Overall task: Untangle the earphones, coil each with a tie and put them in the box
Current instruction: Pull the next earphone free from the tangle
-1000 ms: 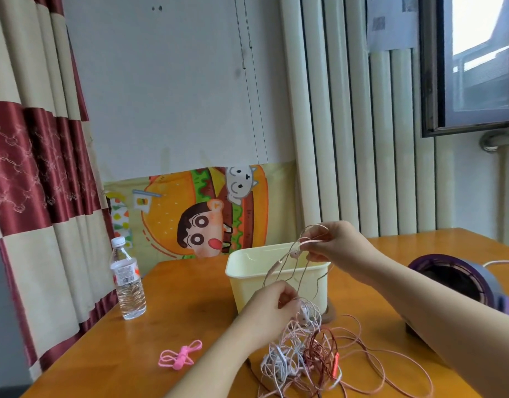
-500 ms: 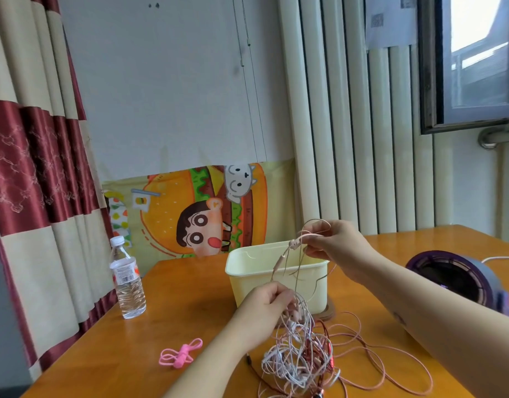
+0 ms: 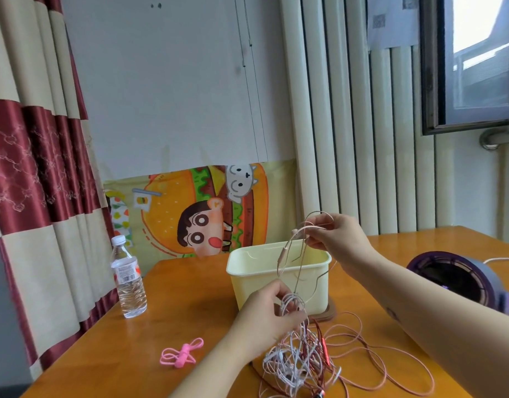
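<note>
A: Start at the fingers. What are they doing?

B: The right hand [image 3: 338, 235] pinches a thin pink cord [image 3: 297, 245] between thumb and forefinger, held up above the box [image 3: 247, 280]. The left hand [image 3: 264, 320] is closed low on a bundle of white strands at the top of the tangle of earphones [image 3: 299, 357].

A: How does the pink cord run?

B: It loops over the right fingers, then drops nearly straight down in front of the box to the left hand, so its long axis is close to upright. A small slim inline piece hangs on it partway down.

A: And the tangle itself?

B: A loose knot of thin, glossy wires, white, dark red and pink, lifted at its top and resting on the table [image 3: 175, 305] below. Long pink loops spill out flat to the right of it.

A: The box?

B: Pale yellow plastic, rectangular with rounded corners, smooth, open on top, just behind the hands.

A: Anything else around?

B: A pink tie [image 3: 182, 354], soft and bow-shaped, lies left of the tangle. A clear ribbed water bottle [image 3: 128, 280] stands upright farther left. The table is glossy orange wood.
</note>
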Demonstrator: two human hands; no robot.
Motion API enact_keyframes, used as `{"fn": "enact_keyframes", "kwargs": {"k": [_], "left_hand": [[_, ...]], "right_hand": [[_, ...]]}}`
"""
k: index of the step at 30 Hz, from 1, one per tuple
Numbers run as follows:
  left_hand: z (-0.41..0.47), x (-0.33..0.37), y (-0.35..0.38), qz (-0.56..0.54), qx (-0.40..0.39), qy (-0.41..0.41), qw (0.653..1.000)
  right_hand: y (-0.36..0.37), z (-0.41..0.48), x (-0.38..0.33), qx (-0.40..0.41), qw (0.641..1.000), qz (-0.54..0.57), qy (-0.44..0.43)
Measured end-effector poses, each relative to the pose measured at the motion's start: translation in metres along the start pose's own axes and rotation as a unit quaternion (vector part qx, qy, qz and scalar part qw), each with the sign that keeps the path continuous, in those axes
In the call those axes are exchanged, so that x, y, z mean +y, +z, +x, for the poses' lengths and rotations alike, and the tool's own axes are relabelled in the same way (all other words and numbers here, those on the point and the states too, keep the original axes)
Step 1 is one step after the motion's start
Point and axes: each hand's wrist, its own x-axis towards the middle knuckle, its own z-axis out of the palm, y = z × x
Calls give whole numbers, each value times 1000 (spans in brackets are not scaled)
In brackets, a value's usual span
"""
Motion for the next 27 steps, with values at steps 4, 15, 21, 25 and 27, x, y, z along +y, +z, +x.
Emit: {"fn": "enact_keyframes", "kwargs": {"k": [4, 15, 21, 25, 27], "left_hand": [[-4, 2, 1, 47, 24, 22, 998], [-7, 14, -4, -27, 17, -20, 999], [-8, 16, -9, -163, -49, -95, 981], [-10, 12, -13, -334, -89, -137, 928], [-12, 10, -14, -373, -116, -143, 909]], "right_hand": [[-2, 1, 0, 1, 1000, -7, 5], [-9, 6, 6, 14, 1000, -24, 9], [-7, 3, 7, 7, 999, -32, 5], [-8, 3, 6, 7, 999, -50, -6], [-9, 2, 6, 4, 998, -67, -8]]}}
